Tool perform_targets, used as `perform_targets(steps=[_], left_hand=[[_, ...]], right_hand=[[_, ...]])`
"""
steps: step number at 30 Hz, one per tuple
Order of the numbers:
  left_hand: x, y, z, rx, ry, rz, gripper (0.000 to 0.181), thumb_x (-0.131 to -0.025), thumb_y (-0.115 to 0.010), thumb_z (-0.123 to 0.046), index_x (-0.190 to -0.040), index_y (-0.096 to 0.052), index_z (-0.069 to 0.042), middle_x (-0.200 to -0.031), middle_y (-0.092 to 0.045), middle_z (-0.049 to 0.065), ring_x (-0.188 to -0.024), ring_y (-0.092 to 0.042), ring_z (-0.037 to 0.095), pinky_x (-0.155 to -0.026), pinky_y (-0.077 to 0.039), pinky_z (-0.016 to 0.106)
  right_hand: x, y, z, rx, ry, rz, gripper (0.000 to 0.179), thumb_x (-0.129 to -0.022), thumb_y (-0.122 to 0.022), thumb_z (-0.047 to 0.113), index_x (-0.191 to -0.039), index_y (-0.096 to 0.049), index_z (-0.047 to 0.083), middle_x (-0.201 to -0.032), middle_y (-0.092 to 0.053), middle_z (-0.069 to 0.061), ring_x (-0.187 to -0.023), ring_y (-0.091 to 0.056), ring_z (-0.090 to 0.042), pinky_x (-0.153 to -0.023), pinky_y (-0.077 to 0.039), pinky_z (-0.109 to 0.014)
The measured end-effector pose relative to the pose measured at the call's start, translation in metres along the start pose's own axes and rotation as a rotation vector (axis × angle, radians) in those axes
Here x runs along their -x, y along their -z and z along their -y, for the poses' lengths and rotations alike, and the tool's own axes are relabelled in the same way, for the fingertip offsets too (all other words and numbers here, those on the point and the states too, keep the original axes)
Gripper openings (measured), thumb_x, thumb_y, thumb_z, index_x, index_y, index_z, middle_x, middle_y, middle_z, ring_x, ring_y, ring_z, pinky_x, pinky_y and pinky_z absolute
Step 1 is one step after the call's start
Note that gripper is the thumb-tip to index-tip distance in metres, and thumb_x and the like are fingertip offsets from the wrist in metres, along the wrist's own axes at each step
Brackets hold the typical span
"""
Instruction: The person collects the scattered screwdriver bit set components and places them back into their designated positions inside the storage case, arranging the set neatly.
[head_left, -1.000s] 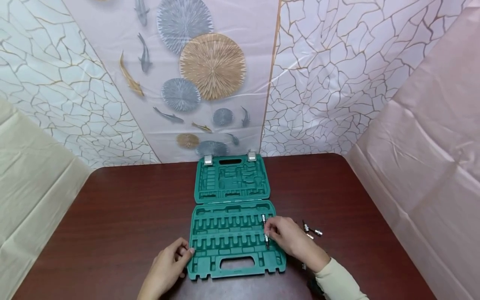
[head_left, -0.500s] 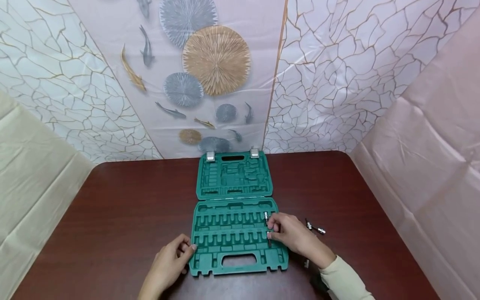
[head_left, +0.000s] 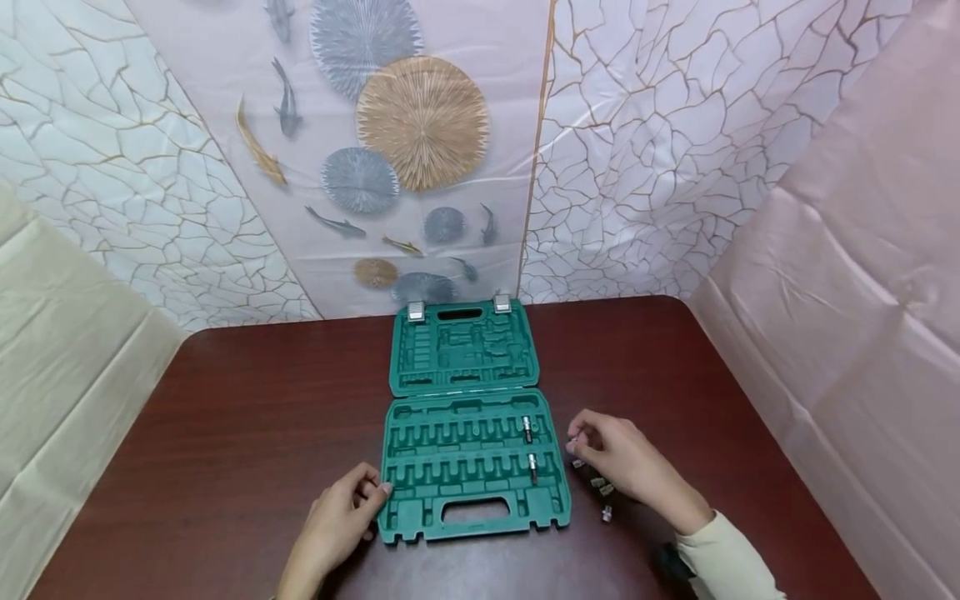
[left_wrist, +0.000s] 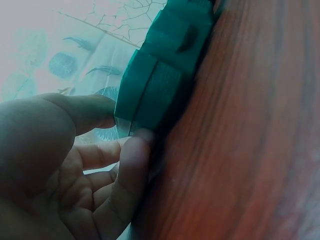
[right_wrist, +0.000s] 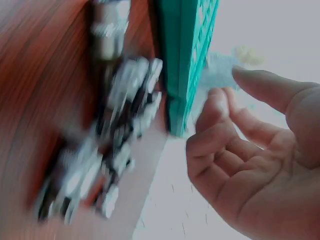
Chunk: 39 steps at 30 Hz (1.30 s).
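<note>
Along the green case's point(head_left: 410, 510) left edge, the left hand point(head_left: 337, 512) pinched its rim. Right of the case lay loose bit sockets point(head_left: 607, 513), near the right hand point(head_left: 626, 458), half-curled and empty. Two seated bit sockets point(head_left: 532, 468) occupied its right-end slots; a tug on the rim could have jarred them out.

The right arm point(head_left: 681, 502) wears 1 pale cream sleeve point(head_left: 726, 557).
</note>
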<state>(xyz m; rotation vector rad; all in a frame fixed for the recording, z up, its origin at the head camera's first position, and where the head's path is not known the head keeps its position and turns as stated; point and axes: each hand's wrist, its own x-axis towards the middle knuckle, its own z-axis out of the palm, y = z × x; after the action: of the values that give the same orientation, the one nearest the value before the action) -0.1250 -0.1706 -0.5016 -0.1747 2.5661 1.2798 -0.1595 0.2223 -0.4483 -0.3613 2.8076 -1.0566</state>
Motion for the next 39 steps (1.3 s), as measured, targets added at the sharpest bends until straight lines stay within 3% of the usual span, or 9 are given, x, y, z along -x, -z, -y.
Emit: perform_targets(steps=[5,9,12,16,19,21,27,36,39], left_hand=[[0.001,-0.001,-0.002,-0.013,0.008,-0.004,0.023,-0.106,-0.067,-0.034,-0.109,-0.066,-0.011,-0.093,-0.063,0.000,-0.072,-0.063,0.015,-0.056,-0.058,0.033],[0.002,-0.002,-0.003,-0.023,0.002,-0.003,0.022,-0.107,-0.066,-0.033,-0.108,-0.066,-0.011,-0.093,-0.063,0.000,-0.071,-0.063,0.015,-0.056,-0.057,0.033],[0.003,0.000,-0.003,-0.027,-0.006,-0.011,0.022,-0.107,-0.066,-0.033,-0.108,-0.066,-0.011,-0.093,-0.063,0.000,-0.070,-0.063,0.015,-0.056,-0.057,0.032],[0.002,0.001,-0.003,-0.030,-0.010,-0.025,0.022,-0.107,-0.066,-0.033,-0.108,-0.066,-0.012,-0.093,-0.063,-0.001,-0.070,-0.063,0.014,-0.056,-0.057,0.032],[0.002,0.001,-0.002,-0.031,-0.021,-0.028,0.022,-0.107,-0.065,-0.033,-0.109,-0.065,-0.011,-0.093,-0.063,-0.001,-0.070,-0.063,0.014,-0.056,-0.057,0.032],[0.002,0.000,-0.002,-0.027,-0.024,-0.024,0.023,-0.107,-0.066,-0.034,-0.109,-0.065,-0.011,-0.093,-0.063,-0.001,-0.070,-0.063,0.014,-0.056,-0.057,0.032],[0.002,-0.003,-0.002,-0.010,-0.024,-0.003,0.022,-0.107,-0.067,-0.032,-0.110,-0.066,-0.010,-0.092,-0.063,0.000,-0.071,-0.063,0.015,-0.055,-0.057,0.032],[0.004,-0.003,-0.003,-0.007,-0.028,-0.006,0.021,-0.106,-0.067,-0.031,-0.108,-0.066,-0.010,-0.091,-0.063,0.001,-0.069,-0.063,0.016,-0.055,-0.057,0.032],[0.004,-0.002,-0.002,-0.011,-0.021,-0.016,0.021,-0.106,-0.067,-0.031,-0.107,-0.066,-0.011,-0.090,-0.063,0.001,-0.067,-0.063,0.016,-0.055,-0.056,0.032]], right_hand=[[0.022,0.010,-0.010,0.058,0.005,-0.019,0.007,-0.098,-0.074,0.005,-0.102,-0.069,0.009,-0.084,-0.064,0.007,-0.072,-0.054,-0.006,-0.062,-0.046,-0.026],[0.043,0.010,-0.020,0.108,0.092,-0.074,0.017,-0.092,-0.079,0.000,-0.101,-0.070,0.011,-0.088,-0.062,0.009,-0.076,-0.057,-0.004,-0.066,-0.051,-0.028],[0.051,0.008,-0.029,0.142,0.238,-0.109,0.027,-0.086,-0.082,-0.007,-0.102,-0.070,0.012,-0.094,-0.064,0.006,-0.081,-0.063,-0.008,-0.070,-0.056,-0.030],[0.056,0.002,-0.040,0.158,0.461,-0.089,0.040,-0.077,-0.082,-0.015,-0.104,-0.071,0.011,-0.100,-0.065,0.003,-0.083,-0.064,-0.012,-0.070,-0.056,-0.028],[0.059,-0.002,-0.044,0.195,0.547,-0.056,0.046,-0.074,-0.079,-0.020,-0.105,-0.072,0.014,-0.102,-0.064,0.005,-0.087,-0.063,-0.010,-0.071,-0.055,-0.024],[0.062,-0.003,-0.045,0.240,0.543,-0.021,0.047,-0.076,-0.078,-0.020,-0.106,-0.073,0.016,-0.104,-0.063,0.008,-0.092,-0.062,-0.008,-0.073,-0.055,-0.022],[0.069,-0.004,-0.044,0.371,0.400,0.114,0.031,-0.088,-0.079,-0.004,-0.107,-0.075,0.021,-0.108,-0.063,0.008,-0.097,-0.060,-0.007,-0.071,-0.056,-0.024],[0.071,-0.012,-0.049,0.432,0.489,0.003,0.023,-0.089,-0.082,0.005,-0.105,-0.074,0.021,-0.105,-0.061,0.010,-0.091,-0.060,-0.006,-0.071,-0.056,-0.026],[0.070,-0.014,-0.049,0.419,0.473,-0.011,0.024,-0.090,-0.082,0.008,-0.108,-0.073,0.022,-0.106,-0.063,0.010,-0.093,-0.062,-0.007,-0.073,-0.058,-0.028]])
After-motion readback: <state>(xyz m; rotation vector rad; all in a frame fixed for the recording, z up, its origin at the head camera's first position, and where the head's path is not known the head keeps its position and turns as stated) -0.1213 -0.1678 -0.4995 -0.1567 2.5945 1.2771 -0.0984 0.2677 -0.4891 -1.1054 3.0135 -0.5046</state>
